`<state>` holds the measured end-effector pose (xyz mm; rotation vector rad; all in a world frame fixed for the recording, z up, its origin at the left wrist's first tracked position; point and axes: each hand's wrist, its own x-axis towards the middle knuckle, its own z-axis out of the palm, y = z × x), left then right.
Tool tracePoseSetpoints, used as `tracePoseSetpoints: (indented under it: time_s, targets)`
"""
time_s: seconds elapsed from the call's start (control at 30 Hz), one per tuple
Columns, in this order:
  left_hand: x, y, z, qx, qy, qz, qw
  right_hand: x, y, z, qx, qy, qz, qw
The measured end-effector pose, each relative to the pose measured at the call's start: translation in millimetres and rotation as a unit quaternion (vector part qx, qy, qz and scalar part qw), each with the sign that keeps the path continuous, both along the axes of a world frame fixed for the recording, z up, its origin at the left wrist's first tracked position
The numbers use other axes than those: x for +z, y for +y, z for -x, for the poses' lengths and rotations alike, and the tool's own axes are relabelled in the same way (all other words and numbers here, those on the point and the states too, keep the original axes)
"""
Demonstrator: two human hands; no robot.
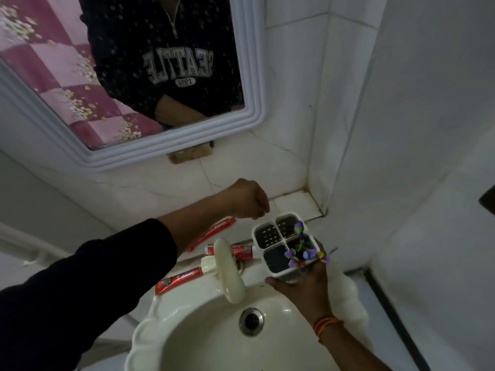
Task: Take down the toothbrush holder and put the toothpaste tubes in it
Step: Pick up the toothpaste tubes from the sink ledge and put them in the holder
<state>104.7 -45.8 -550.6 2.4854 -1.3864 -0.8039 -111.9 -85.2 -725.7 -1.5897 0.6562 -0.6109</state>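
Note:
A white toothbrush holder [270,238] with four compartments is held above the back right of the sink by my right hand [305,286], which grips it from below. A purple and green toy figure [300,250] sits in its near right compartment. Three red toothpaste tubes lie on the ledge behind the tap: one far back [214,231], one in the middle [238,251], one near the left [179,279]. My left hand [246,199] hovers above the far tube, fingers curled in, holding nothing that I can see.
A cream tap [227,271] stands over the white sink [187,330] with its drain [251,321]. A white-framed mirror [166,145] hangs on the tiled wall above. The corner wall [334,156] is close on the right.

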Motion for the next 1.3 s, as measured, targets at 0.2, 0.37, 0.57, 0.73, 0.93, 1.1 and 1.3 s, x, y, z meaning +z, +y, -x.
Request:
tracePoseSetpoints:
  time_s: [0.2,0.37,0.57,0.73,0.93,1.1,1.3]
  targets:
    - [-40.2,30.4,-25.8,-0.001,-0.04,-0.172,0.984,3.3,0.6,-2.8,0.001,-0.01,0.011,1.0]
    - [-72.2,55.5,-46.2,-0.019,-0.089,-0.236,0.968,3.5,2.5,-4.8,0.009,-0.029,0.023,0.999]
    - [-82.0,76.2,-54.7,-0.087,-0.139,-0.27,0.949,4.4,5.0,-7.2,0.006,-0.011,0.07,0.997]
    - [-89.4,83.5,-55.1,-0.088,-0.196,-0.264,0.94,3.4,4.1,-6.6,0.005,-0.008,0.072,0.997]
    - [-96.2,97.2,-56.6,-0.098,-0.218,-0.223,0.945,8.0,7.0,-10.1,-0.012,-0.042,0.094,0.995]
    - [-86.7,105.0,-74.2,-0.056,-0.115,-0.194,0.972,5.8,7.5,-9.4,-0.005,-0.036,0.103,0.994]
    - [-60.9,98.7,-72.5,0.022,-0.08,-0.028,0.996,16.5,11.2,-7.2,-0.007,-0.028,0.114,0.993]
